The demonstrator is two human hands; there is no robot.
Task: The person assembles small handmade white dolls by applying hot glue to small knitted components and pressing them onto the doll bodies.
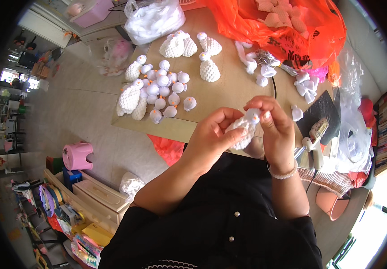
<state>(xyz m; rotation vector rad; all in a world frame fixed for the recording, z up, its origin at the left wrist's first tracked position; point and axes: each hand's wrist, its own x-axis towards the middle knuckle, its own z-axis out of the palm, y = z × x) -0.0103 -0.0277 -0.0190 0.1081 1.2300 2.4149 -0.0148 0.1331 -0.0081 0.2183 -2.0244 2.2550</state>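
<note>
Above the table's near edge I hold a small white crocheted bird [241,140] with a bumpy body and a smooth round head with an orange beak. My left hand [207,140] is closed around the body, thumb across its front. The fingers of my right hand [276,131] pinch the bird's head [253,115] from the other side. On the table lies a heap of loose white bird heads [162,81] with orange beaks. Around it rest several headed white crocheted birds [210,71], some at the heap's left [129,97].
A white glue gun [312,144] stands by a dark square pad [322,110] at the right. A red plastic bag [247,20] with peach pieces fills the far right; a white bag [154,21] lies far left. White fabric pieces [307,86] lie nearby. A pink stool [77,155] stands on the floor.
</note>
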